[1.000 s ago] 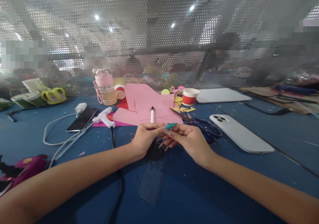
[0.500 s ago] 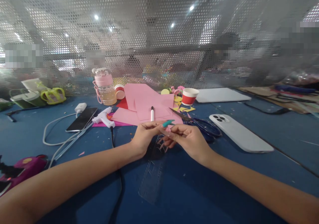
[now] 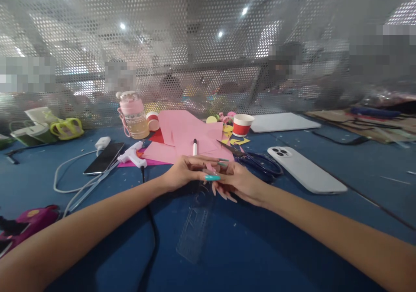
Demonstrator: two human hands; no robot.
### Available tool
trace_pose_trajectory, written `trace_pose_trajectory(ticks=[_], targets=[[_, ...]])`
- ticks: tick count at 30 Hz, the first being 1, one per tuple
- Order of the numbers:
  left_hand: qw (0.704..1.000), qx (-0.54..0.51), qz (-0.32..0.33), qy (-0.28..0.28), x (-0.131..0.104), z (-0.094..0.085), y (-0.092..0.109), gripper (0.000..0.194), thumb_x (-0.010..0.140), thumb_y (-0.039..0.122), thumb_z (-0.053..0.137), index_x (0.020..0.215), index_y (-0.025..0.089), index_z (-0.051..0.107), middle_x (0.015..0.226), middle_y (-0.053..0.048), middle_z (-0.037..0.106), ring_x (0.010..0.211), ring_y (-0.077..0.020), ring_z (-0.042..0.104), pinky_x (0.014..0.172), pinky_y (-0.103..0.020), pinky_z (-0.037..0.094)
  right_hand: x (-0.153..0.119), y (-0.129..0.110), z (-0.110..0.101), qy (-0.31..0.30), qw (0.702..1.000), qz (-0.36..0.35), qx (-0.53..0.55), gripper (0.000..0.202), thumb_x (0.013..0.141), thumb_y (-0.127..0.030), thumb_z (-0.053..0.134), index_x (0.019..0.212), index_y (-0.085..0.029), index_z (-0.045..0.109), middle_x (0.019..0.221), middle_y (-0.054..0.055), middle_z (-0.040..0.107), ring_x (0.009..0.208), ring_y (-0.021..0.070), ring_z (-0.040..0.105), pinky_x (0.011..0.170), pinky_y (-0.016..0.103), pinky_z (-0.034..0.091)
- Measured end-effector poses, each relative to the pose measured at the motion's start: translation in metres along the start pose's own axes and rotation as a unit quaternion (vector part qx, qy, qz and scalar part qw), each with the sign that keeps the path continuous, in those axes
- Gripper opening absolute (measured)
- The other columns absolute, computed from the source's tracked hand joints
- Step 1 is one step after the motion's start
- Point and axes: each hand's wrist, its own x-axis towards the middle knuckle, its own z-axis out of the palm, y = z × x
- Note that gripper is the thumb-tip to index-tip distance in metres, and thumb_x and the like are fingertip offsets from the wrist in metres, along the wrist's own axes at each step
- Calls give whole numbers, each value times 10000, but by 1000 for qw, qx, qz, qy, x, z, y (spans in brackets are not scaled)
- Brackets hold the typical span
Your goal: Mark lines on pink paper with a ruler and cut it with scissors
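My left hand (image 3: 184, 170) and my right hand (image 3: 244, 180) meet in the middle, above the table. Between their fingertips is a small pink paper strip (image 3: 210, 168), partly hidden by the fingers. Both hands are closed on it, and long turquoise and pale nails show at the tips. Below the hands lies a clear plastic stencil ruler (image 3: 192, 231). Just beyond them, pink paper sheets (image 3: 185, 129) are spread with a white marker with a black cap (image 3: 195, 147) on top. Scissors with dark blue handles (image 3: 260, 164) lie right of my right hand.
A white glue gun (image 3: 133, 154), a black phone (image 3: 104, 158) and a pink-lidded bottle (image 3: 134, 116) stand or lie at left. At right are a red and white paper cup (image 3: 242, 125) and a white phone (image 3: 307, 170). A magenta power strip (image 3: 35, 220) sits by my left arm.
My fingers have shifted around the pink paper strip, and more of it shows between them. My left thumb now points level to the right. The whole view has moved slightly.
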Motion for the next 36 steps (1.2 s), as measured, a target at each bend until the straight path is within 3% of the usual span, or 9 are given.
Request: trace_pose_trajectory(ticks=[6,17,24,29,36], targets=[[999,41,7,19,-1,5,2,244,596,301,775,791,160,732,1063,-125,675,985,-237,625,887,-358,464,3,3,-3,-30,999,6,-13,281,580,-323,787,736,-130,656,447,-31,606,302,49,481,266,126,292],[978,99,125,132,-11,30,-1,206,664,383,724,741,191,731,852,-74,709,863,-199,620,834,-326,456,-1,6,1,13,999,18,34,386,445,-338,845,727,-177,637,437,-53,565,348,59,479,328,148,261],[937,259,199,125,-17,37,4,93,758,257,660,776,197,728,739,-57,708,768,-180,569,798,-325,416,-2,11,3,-37,996,41,74,385,509,-432,806,588,-178,527,421,-93,444,311,12,311,298,137,213],[913,328,199,137,-18,40,4,141,789,283,625,867,213,719,762,-55,700,759,-183,552,797,-353,405,-4,14,1,-41,997,41,56,332,614,-431,747,618,-195,513,457,-92,409,337,25,329,298,141,243],[890,371,222,142,-18,38,2,165,804,278,609,906,194,708,709,-45,643,714,-166,516,759,-337,411,-6,10,3,-38,996,49,58,344,595,-415,759,609,-198,493,456,-90,403,358,31,358,299,135,250]])
